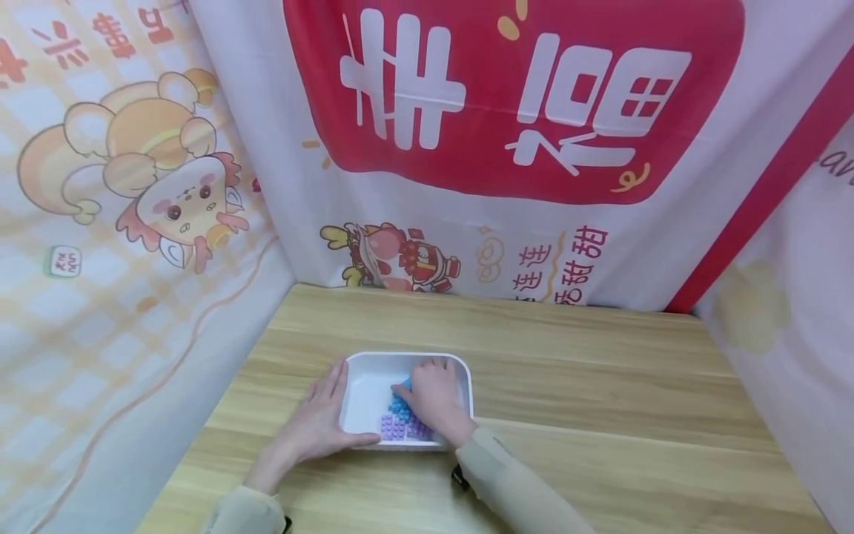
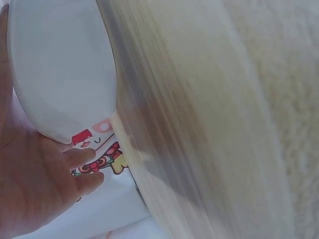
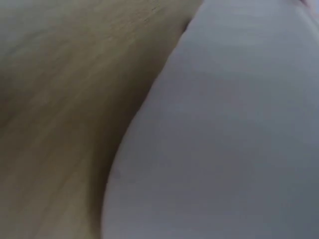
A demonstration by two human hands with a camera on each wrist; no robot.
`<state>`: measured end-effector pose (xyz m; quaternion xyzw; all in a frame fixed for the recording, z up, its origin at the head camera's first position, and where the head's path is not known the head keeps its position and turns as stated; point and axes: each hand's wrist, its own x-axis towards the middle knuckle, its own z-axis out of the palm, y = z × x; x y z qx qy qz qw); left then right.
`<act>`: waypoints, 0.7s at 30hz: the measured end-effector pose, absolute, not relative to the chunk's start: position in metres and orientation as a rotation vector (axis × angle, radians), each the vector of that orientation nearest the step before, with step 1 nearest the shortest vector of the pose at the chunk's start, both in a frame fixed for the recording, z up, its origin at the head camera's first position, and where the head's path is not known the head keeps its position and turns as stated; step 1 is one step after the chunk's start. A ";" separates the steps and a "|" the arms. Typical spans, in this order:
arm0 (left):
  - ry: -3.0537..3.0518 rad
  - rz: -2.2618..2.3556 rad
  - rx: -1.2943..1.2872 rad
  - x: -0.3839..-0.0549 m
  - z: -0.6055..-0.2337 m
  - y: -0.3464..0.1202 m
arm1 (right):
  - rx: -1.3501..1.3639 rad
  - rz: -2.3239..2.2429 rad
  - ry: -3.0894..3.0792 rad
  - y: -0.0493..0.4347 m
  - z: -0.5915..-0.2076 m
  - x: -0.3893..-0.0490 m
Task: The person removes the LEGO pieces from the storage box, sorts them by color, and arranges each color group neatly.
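Observation:
A white plastic box [image 1: 363, 397] stands on the table, with studded purple building bricks [image 1: 393, 428] and blue building bricks [image 1: 400, 408] in its right half. My left hand [image 1: 323, 415] grips the box's near left corner, thumb along the front wall and fingers along the left side. The left wrist view shows this hand [image 2: 37, 174] against the box's outer wall [image 2: 62, 64]. Inside the box, my right hand [image 1: 434, 393] bends over the blue bricks, its thumb resting on them; its fingers and palm hide part of the pile. Only the box's white outer wall [image 3: 214, 134] shows in the right wrist view.
The wooden table [image 1: 600, 386] reaches back to a printed cloth [image 1: 507, 185] behind it. Another printed cloth [image 1: 133, 297] hangs on the left and a white one [image 1: 794, 334] on the right.

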<state>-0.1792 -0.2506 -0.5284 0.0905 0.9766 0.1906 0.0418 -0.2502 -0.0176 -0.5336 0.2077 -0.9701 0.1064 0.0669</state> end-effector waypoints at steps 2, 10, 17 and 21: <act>2.990 0.587 0.273 -0.178 -0.529 -0.250 | 0.635 0.263 -2.904 -0.025 -0.537 -0.252; 2.998 0.616 0.272 -0.177 -0.526 -0.249 | 0.625 0.074 -2.894 -0.044 -0.538 -0.253; 2.983 0.619 0.251 -0.177 -0.525 -0.249 | 0.705 0.125 -2.942 -0.047 -0.536 -0.253; 2.973 0.624 0.240 -0.176 -0.526 -0.249 | 0.772 0.187 -2.967 -0.047 -0.534 -0.253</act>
